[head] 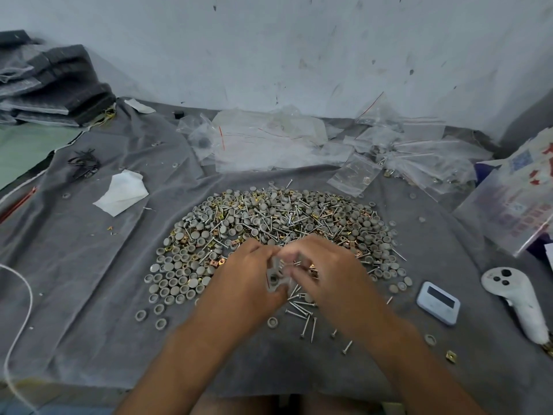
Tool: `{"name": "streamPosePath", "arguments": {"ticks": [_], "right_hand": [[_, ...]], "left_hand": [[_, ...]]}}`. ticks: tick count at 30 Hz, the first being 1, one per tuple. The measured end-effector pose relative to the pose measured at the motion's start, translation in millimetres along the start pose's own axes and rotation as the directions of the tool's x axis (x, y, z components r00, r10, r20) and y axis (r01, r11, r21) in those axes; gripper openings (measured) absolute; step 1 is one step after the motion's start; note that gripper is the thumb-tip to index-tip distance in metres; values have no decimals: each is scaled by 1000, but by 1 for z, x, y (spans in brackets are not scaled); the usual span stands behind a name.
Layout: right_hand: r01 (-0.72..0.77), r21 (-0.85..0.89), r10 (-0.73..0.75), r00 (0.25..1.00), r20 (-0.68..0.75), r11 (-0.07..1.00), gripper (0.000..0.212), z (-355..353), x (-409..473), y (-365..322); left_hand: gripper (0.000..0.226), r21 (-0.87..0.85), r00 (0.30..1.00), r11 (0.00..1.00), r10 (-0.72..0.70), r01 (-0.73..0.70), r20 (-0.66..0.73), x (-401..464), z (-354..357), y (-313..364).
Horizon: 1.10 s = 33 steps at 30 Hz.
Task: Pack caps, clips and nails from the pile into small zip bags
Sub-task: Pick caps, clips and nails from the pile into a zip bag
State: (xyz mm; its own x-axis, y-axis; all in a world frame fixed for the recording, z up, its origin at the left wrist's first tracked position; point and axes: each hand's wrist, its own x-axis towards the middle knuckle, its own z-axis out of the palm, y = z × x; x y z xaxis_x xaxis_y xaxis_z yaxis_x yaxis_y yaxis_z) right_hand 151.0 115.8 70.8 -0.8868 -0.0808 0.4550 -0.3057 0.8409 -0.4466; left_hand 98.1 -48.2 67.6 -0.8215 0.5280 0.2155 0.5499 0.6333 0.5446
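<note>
Both my forearms enter from the near edge and meet over the near rim of the pile. My left hand [248,274] and right hand [326,265] close together on one small zip bag [279,278]; the fingers [294,275] of both hands are curled and pinch its clear film, which is blurred, with grey caps showing inside it. Whether the bag's mouth is sealed I cannot tell.

Just beyond my fingers, and spreading to either side of them, lies the pile [278,226] on the grey cloth [89,265] that covers the desk: grey round caps [170,277] thickest to the left of my fingers, brass-coloured clips [182,239] scattered among them, and nails [302,313] lying loose just below my fingers, nearer to me.

Far beyond my fingers, against the wall [269,49], lies a heap of empty clear bags [269,139], several with red zip lines. Beyond and to the right of my fingers, filled bags [425,163] lie heaped.

To the right of my fingers, well apart, a small pale blue timer [438,302] rests on the cloth, and just beside it a white handheld controller [517,298]. Farther right a printed plastic package [514,205] leans at the edge.

Left and beyond my fingers lie a folded white tissue [122,193], a tangle of black bands [83,164] and, farthest, stacked grey cloths [54,85]. A white cord [22,319] curves along the far left.
</note>
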Motion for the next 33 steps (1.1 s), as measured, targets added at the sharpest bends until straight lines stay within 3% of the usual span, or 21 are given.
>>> {"name": "streamPosePath", "arguments": {"ticks": [2, 4, 7, 11, 16, 21, 24, 27, 30, 33], "right_hand": [[-75, 122, 88, 991, -106, 990, 13, -10, 2, 17], [-198, 103, 211, 967, -143, 975, 15, -13, 5, 41], [-361, -126, 377, 916, 141, 924, 16, 4, 5, 71], [-323, -227, 390, 838, 382, 919, 22, 31, 5, 79], [-237, -372, 382, 841, 384, 897, 26, 48, 13, 76], [-131, -458, 347, 836, 426, 879, 13, 54, 21, 77], [-229, -355, 364, 850, 381, 906, 9, 45, 18, 75], [-377, 59, 356, 908, 219, 924, 6, 17, 17, 59], [-202, 350, 180, 979, 93, 915, 11, -9, 16, 19], [-23, 209, 4, 996, 88, 978, 13, -6, 10, -10]], "left_hand": [[49, 14, 1000, 1000, 3, -2, -17, -1, -1, -1], [53, 40, 999, 999, 12, -10, -34, -3, -3, -2], [57, 62, 999, 998, 20, -17, -47, -4, -5, 0], [58, 45, 999, 999, 21, -19, -45, -2, -7, 4], [60, 37, 1000, 999, 8, -7, -23, -5, -7, 3], [60, 38, 1000, 999, -5, 7, -30, -5, -8, 0], [61, 40, 1000, 999, -12, 13, -28, -6, -9, -2], [61, 44, 999, 999, -6, 8, -35, -7, -9, -4], [57, 35, 999, 999, -12, 13, -38, -6, -9, -6], [36, 17, 999, 1000, 8, -7, -34, -6, -9, -5]]}}
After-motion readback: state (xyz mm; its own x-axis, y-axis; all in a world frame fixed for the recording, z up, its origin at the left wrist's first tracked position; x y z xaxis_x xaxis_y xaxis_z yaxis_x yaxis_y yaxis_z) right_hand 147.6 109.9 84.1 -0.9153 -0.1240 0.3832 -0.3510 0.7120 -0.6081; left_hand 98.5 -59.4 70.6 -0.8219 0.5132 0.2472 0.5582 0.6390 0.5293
